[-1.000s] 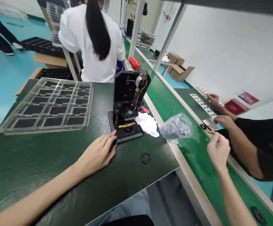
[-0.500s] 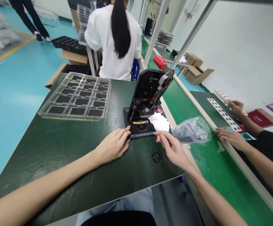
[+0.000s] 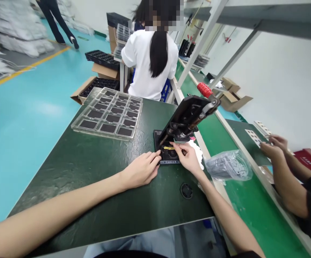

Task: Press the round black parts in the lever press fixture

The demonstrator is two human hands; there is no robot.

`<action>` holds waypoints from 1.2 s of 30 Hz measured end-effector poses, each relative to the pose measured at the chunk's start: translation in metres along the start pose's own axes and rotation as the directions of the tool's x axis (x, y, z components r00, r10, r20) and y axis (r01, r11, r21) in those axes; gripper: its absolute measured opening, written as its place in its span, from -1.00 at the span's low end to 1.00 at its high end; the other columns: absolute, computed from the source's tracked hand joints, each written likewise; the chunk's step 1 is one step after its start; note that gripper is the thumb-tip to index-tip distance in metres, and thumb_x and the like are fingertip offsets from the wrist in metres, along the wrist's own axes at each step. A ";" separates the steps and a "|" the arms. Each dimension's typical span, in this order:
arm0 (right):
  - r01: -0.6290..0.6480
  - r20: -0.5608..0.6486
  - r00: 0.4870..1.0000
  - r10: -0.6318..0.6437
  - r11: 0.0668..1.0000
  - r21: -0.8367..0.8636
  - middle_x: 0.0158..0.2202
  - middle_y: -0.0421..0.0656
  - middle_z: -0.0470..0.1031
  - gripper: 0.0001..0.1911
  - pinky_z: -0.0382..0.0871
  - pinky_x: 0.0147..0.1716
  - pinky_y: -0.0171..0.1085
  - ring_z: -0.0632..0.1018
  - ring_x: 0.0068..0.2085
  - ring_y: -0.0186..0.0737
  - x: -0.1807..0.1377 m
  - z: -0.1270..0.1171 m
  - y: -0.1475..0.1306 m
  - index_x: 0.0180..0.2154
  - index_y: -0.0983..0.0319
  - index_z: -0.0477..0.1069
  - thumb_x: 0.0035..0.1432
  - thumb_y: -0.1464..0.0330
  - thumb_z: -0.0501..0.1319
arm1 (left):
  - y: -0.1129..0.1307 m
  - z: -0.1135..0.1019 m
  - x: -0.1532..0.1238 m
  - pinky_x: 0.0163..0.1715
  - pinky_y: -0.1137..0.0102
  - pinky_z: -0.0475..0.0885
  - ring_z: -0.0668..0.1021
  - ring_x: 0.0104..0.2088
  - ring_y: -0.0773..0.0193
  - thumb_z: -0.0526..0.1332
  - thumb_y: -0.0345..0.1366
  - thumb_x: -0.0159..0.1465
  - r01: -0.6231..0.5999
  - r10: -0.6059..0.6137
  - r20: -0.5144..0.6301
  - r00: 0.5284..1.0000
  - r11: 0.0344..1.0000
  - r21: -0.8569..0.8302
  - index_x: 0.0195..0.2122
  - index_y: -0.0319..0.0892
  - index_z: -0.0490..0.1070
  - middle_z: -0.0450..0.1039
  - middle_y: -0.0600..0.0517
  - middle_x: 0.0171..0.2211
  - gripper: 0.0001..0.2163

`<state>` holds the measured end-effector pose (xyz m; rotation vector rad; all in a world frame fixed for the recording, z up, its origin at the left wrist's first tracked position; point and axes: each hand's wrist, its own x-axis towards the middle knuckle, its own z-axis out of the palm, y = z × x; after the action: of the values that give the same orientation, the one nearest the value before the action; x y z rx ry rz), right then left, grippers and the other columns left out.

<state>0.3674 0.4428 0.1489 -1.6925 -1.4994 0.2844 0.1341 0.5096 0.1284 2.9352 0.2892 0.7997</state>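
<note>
A black toggle-clamp press (image 3: 186, 118) with a red handle (image 3: 205, 89) stands on the dark green table. Its base carries a recessed fixture with a yellow strip (image 3: 168, 148) lying across it. My left hand (image 3: 143, 168) is closed on the base's front left corner, fingertips on top and thumb low at the front. Over the fixture is my right hand (image 3: 187, 156), thumb and forefinger pinched at the strip's right end. Whether they hold the strip or some small piece is hidden. A round black part (image 3: 186, 191) lies on the table near my right forearm.
A clear tray (image 3: 109, 113) with dark rectangular pieces sits at the back left. Right of the press are white cloth or paper (image 3: 197, 150) and a plastic bag of grey strips (image 3: 229, 166). A co-worker's hands (image 3: 275, 147) work across the green belt (image 3: 252, 200); another person (image 3: 152, 64) sits ahead.
My right hand has moved from the base's front right edge up over the fixture, to the yellow strip. My left hand stays at the base's left corner. The view has shifted left.
</note>
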 end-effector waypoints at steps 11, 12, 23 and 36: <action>0.023 -0.174 0.985 -0.016 0.999 0.038 -0.32 -0.05 0.62 -0.51 0.43 -0.28 -0.19 0.55 -0.32 -0.16 -0.016 -0.022 -0.010 -0.24 0.24 0.67 0.44 0.06 0.11 | 0.000 -0.001 0.000 -0.02 0.11 0.59 0.60 -0.02 -0.02 0.04 -0.37 0.48 0.004 -0.004 -0.008 1.000 1.000 -0.014 0.04 -0.35 0.36 0.47 -0.32 0.14 -0.79; 0.019 -0.192 0.981 -0.011 0.999 0.039 -0.30 -0.05 0.63 -0.53 0.43 -0.25 -0.20 0.56 -0.30 -0.17 -0.025 -0.031 -0.012 -0.23 0.24 0.67 0.44 0.08 0.13 | 0.000 -0.002 0.000 -0.02 0.12 0.59 0.60 -0.02 -0.02 0.05 -0.37 0.48 0.007 -0.008 -0.020 1.000 1.000 -0.021 0.04 -0.34 0.35 0.46 -0.32 0.13 -0.79; -0.305 -0.128 0.930 0.343 0.919 0.251 -0.46 -0.15 0.56 -0.67 0.39 -0.54 -0.36 0.48 -0.51 -0.33 -0.144 -0.075 -0.020 -0.22 0.20 0.69 0.30 0.09 0.31 | 0.021 -0.011 0.012 -0.14 0.23 0.58 0.58 -0.14 0.10 0.12 -0.39 0.46 -0.104 0.111 0.014 0.994 0.964 -0.246 0.02 -0.21 0.32 0.53 -0.11 -0.13 -0.86; -0.375 -0.134 0.879 0.457 0.838 0.397 -0.49 -0.17 0.51 -0.64 0.36 -0.59 -0.39 0.44 -0.56 -0.37 -0.156 -0.065 -0.010 -0.21 0.24 0.66 0.32 0.08 0.28 | 0.070 0.031 0.057 0.06 0.11 0.52 0.56 0.04 0.03 0.37 -0.26 0.30 0.117 0.089 0.282 0.955 0.761 -0.638 0.09 -0.12 0.26 0.52 -0.10 0.02 -0.60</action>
<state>0.3618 0.2733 0.1423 -1.6689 -0.8329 0.5478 0.2092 0.4517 0.1390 2.3217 -0.0045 0.3344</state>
